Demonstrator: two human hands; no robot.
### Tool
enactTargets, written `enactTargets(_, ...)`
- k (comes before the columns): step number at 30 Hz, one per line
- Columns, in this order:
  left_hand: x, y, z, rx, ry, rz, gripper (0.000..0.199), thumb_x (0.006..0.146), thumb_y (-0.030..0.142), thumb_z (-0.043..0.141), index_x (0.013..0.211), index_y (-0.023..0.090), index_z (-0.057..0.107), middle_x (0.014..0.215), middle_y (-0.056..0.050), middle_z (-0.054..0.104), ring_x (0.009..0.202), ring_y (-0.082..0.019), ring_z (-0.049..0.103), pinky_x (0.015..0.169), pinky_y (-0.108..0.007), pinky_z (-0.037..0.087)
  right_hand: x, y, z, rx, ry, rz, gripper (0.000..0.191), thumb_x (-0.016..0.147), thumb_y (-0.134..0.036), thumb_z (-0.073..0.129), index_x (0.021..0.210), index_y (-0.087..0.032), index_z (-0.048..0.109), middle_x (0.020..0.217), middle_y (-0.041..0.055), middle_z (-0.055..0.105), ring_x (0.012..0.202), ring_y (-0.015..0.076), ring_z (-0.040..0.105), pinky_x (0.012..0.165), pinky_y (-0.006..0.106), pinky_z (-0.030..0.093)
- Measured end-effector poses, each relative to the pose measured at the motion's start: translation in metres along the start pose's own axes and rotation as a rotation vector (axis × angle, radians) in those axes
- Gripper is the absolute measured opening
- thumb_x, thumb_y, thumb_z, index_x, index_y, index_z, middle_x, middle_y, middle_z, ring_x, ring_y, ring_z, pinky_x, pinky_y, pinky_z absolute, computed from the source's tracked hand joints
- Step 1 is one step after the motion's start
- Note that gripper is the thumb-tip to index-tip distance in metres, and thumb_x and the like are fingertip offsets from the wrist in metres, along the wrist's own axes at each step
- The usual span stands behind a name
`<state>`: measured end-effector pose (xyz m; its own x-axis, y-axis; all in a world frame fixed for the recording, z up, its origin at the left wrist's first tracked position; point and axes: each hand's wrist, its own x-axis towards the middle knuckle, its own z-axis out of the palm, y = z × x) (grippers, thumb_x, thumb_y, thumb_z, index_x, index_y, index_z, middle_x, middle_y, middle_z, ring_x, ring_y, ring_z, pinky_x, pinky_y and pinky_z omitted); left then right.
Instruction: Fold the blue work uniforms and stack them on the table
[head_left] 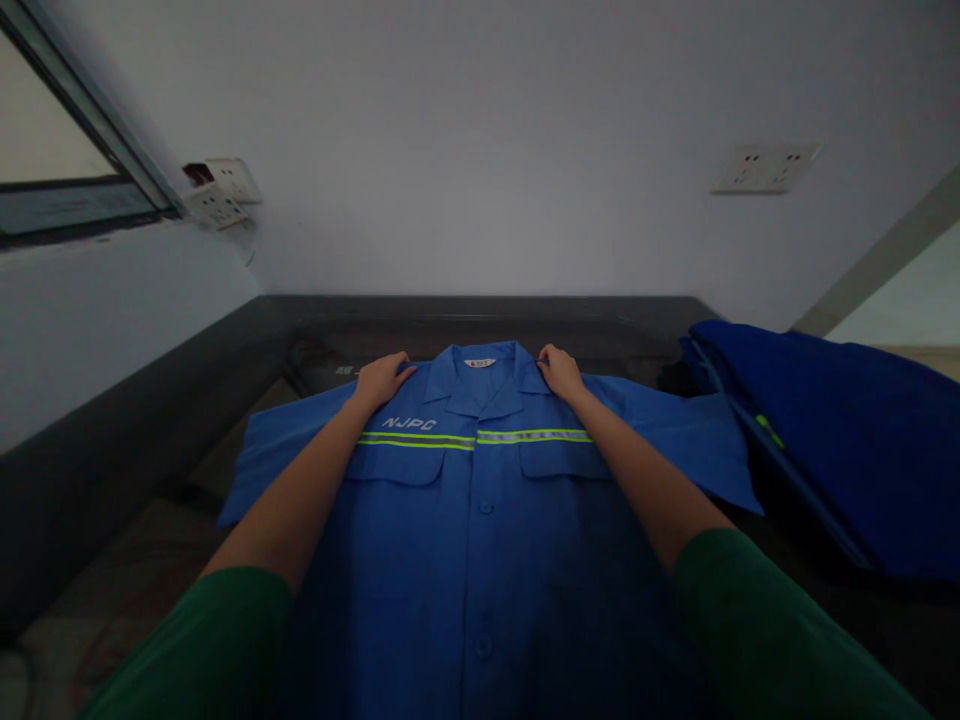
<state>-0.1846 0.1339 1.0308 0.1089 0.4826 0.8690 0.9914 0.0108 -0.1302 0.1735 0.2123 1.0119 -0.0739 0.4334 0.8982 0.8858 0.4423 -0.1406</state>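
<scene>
A blue short-sleeved work shirt [495,560] lies spread out, front side up, with its collar at the far end. Yellow-green and grey reflective stripes cross its chest, and pale lettering sits above the left-side pocket flap. My left hand [384,380] is closed on the shirt's shoulder, left of the collar. On the other shoulder, right of the collar, my right hand [559,372] pinches the fabric at the seam. Both sleeves reach outward past my forearms. The shirt's lower part fades into shadow.
Folded darker blue clothing [847,430] is piled at the right. Behind the shirt runs a dark raised edge [480,307] against a pale wall. Sockets [766,168] are on the wall at right, with more sockets [225,190] near the window frame at left.
</scene>
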Motion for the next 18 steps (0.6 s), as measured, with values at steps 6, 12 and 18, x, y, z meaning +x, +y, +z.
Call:
enactTargets(6,-0.006,0.018,-0.012,0.108,0.093,0.037,0.03,0.093,0.034,0.041,0.114,0.02,0.056,0.117,-0.013,0.059,0.115,-0.027,0.051,0.097,-0.038,0.035,-0.008,-0.01,-0.007,-0.023,0.069,-0.05,0.015,0.09,-0.018,0.052,0.104,-0.016,0.058,0.106,0.0122,0.065,0.103,0.0239,0.056,0.086,0.033,0.04)
enactTargets(12,-0.051,0.012,-0.034,0.177,0.136,0.029,0.039,0.088,0.026,0.043,0.125,0.025,0.054,0.132,-0.01,0.053,0.125,-0.028,0.044,0.107,-0.045,0.027,-0.043,-0.012,-0.042,-0.019,0.217,-0.067,0.031,0.093,-0.022,0.044,0.121,-0.018,0.055,0.124,0.013,0.058,0.117,0.0251,0.048,0.095,0.037,0.04)
enactTargets(18,-0.115,-0.092,-0.033,0.053,-0.138,-0.174,0.049,0.086,0.033,0.037,0.13,0.016,0.053,0.134,-0.01,0.056,0.127,-0.026,0.048,0.104,-0.037,0.038,-0.115,0.09,-0.071,-0.16,0.168,0.052,0.045,0.093,-0.033,0.045,0.131,-0.011,0.053,0.139,0.0193,0.048,0.133,0.0297,0.038,0.107,0.045,0.032)
